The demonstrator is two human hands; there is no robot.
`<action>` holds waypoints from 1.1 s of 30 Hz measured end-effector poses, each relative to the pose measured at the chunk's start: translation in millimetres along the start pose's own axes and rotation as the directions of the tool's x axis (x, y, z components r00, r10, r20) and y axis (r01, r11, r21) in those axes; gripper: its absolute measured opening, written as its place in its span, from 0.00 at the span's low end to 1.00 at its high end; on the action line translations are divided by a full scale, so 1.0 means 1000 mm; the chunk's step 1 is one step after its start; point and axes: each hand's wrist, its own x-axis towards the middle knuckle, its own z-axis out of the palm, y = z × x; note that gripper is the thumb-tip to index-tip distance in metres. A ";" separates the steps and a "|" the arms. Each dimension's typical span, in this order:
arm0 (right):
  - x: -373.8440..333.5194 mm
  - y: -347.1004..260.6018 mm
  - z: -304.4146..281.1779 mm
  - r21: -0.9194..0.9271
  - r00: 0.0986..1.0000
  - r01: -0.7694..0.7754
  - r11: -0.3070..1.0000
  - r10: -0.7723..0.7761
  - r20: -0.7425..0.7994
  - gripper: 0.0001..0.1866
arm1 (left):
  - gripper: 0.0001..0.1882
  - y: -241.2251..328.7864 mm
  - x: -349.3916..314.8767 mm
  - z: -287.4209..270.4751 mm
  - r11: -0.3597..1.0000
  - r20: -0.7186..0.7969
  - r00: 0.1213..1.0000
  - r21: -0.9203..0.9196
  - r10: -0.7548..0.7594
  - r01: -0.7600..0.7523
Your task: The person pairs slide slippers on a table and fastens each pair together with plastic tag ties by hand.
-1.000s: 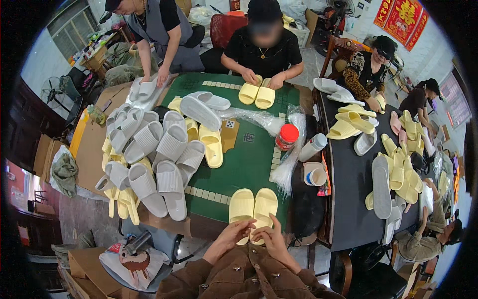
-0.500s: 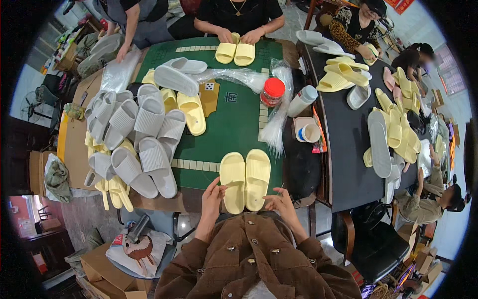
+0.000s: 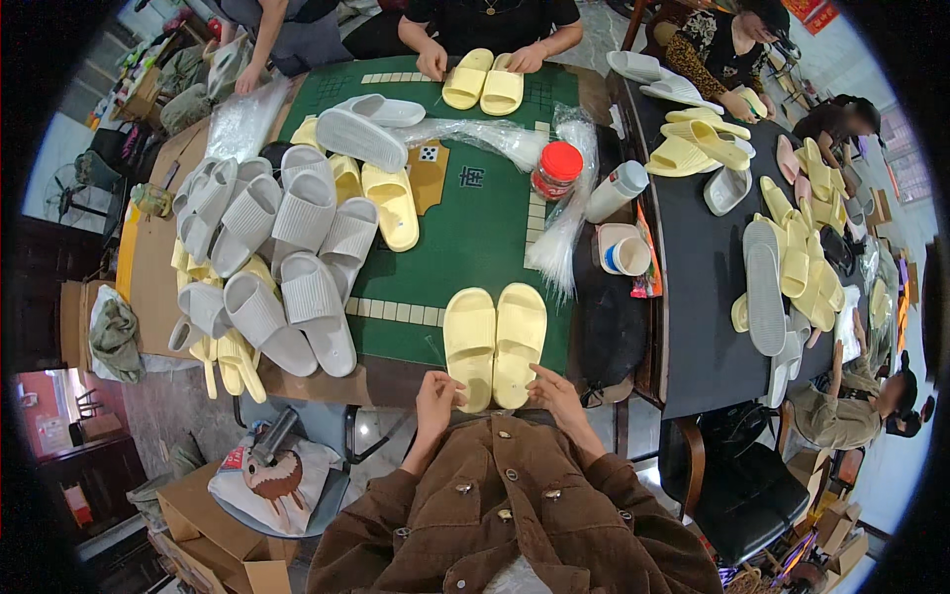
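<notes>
A pair of pale yellow slippers point(image 3: 495, 332) lies side by side on the green mat point(image 3: 396, 272) at the table's near edge, heels toward me. My left hand point(image 3: 437, 404) is beside the left slipper's heel, fingertips curled together; a faint thin strand shows just above it, and what the fingers pinch is too small to name. Against the right slipper's outer heel edge, my right hand point(image 3: 557, 396) has its fingers partly bent and apart, with nothing visible in them. To the left, grey slippers point(image 3: 297, 213) are heaped over several yellow ones.
Bundles of thin clear strands point(image 3: 554, 257), a red-lidded jar point(image 3: 557, 168), a white bottle point(image 3: 616, 191) and a cup point(image 3: 627, 255) stand to the right. Across the table a person handles yellow slippers point(image 3: 483, 81). A black table point(image 3: 698, 327) at right bears more slippers.
The view has shifted a little, moving the table things up and right. Both my hands have come closer to the slippers' heels, the left one moving right.
</notes>
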 end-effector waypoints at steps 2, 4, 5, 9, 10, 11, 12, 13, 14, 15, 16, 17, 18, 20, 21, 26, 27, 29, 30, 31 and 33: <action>0.002 0.001 0.005 -0.021 0.997 -0.069 0.997 0.068 -0.022 0.15 | 0.02 -0.009 -0.003 -0.004 0.990 0.059 0.997 0.132 0.039 -0.047; 0.005 0.005 0.002 -0.039 0.990 -0.136 0.990 0.134 -0.051 0.13 | 0.02 -0.013 -0.002 -0.004 0.989 0.060 0.998 0.147 0.009 -0.018; 0.008 0.007 -0.005 -0.126 0.981 -0.188 0.974 0.192 0.023 0.12 | 0.03 -0.013 0.000 -0.003 0.972 0.115 0.993 0.233 -0.024 -0.004; 0.010 0.022 -0.008 -0.058 0.965 -0.260 0.964 0.257 -0.049 0.09 | 0.04 -0.023 -0.002 0.000 0.914 0.195 0.978 0.405 -0.075 -0.010; 0.010 0.023 -0.007 -0.054 0.965 -0.259 0.964 0.257 -0.055 0.09 | 0.04 -0.023 -0.002 0.002 0.905 0.191 0.978 0.424 -0.081 -0.008; 0.013 0.023 -0.006 -0.075 0.962 -0.267 0.961 0.261 -0.086 0.08 | 0.04 -0.023 -0.001 0.003 0.891 0.170 0.984 0.453 -0.059 -0.025; 0.014 0.022 -0.006 -0.095 0.957 -0.276 0.956 0.264 -0.117 0.07 | 0.04 -0.023 0.000 0.004 0.890 0.177 0.982 0.455 -0.062 -0.025; 0.015 0.023 -0.007 -0.089 0.956 -0.277 0.957 0.265 -0.124 0.07 | 0.04 -0.024 0.001 0.004 0.884 0.177 0.983 0.465 -0.043 -0.045; 0.016 0.024 -0.009 -0.030 0.956 -0.267 0.963 0.261 -0.133 0.07 | 0.04 -0.024 0.001 0.004 0.877 0.178 0.984 0.476 -0.024 -0.065; 0.016 0.026 -0.009 0.029 0.956 -0.254 0.967 0.256 -0.142 0.07 | 0.04 -0.025 -0.002 0.005 0.876 0.185 0.982 0.478 -0.029 -0.064; 0.018 0.029 -0.011 0.036 0.956 -0.250 0.968 0.252 -0.147 0.07 | 0.04 -0.025 -0.002 0.007 0.869 0.197 0.980 0.490 -0.036 -0.067; 0.019 0.032 -0.013 0.068 0.947 -0.273 0.960 0.281 -0.157 0.07 | 0.05 -0.025 -0.002 0.008 0.863 0.209 0.977 0.501 -0.042 -0.070; 0.022 0.035 -0.014 0.100 0.936 -0.297 0.950 0.310 -0.165 0.07 | 0.05 -0.026 0.000 0.007 0.861 0.216 0.975 0.503 -0.043 -0.073; 0.024 0.041 -0.014 0.124 0.937 -0.287 0.950 0.306 -0.167 0.07 | 0.06 -0.035 0.002 0.001 0.803 0.169 0.977 0.559 0.131 -0.205; 0.026 0.044 -0.013 0.149 0.938 -0.276 0.949 0.300 -0.171 0.08 | 0.07 -0.042 0.009 -0.001 0.758 0.154 0.977 0.618 0.146 -0.210; 0.039 0.055 -0.018 0.324 0.964 -0.177 0.929 0.230 -0.131 0.06 | 0.11 -0.030 0.021 0.015 0.692 0.171 0.963 0.671 0.206 -0.267; 0.043 0.055 -0.012 0.371 0.959 -0.159 0.915 0.232 -0.162 0.06 | 0.13 -0.027 0.020 0.018 0.643 0.184 0.951 0.703 0.247 -0.303; 0.048 0.052 -0.007 0.410 0.955 -0.131 0.903 0.226 -0.191 0.06 | 0.15 -0.022 0.022 0.026 0.592 0.199 0.934 0.729 0.297 -0.344; 0.052 0.049 -0.006 0.454 0.953 -0.134 0.881 0.241 -0.186 0.06 | 0.18 -0.022 0.026 0.030 0.547 0.234 0.907 0.735 0.349 -0.400; 0.056 0.048 -0.005 0.500 0.948 -0.139 0.855 0.260 -0.181 0.06 | 0.21 -0.021 0.029 0.034 0.500 0.270 0.879 0.740 0.394 -0.451; 0.063 0.049 -0.001 0.506 0.958 -0.066 0.860 0.196 -0.208 0.06 | 0.22 -0.018 0.034 0.043 0.472 0.280 0.861 0.742 0.425 -0.475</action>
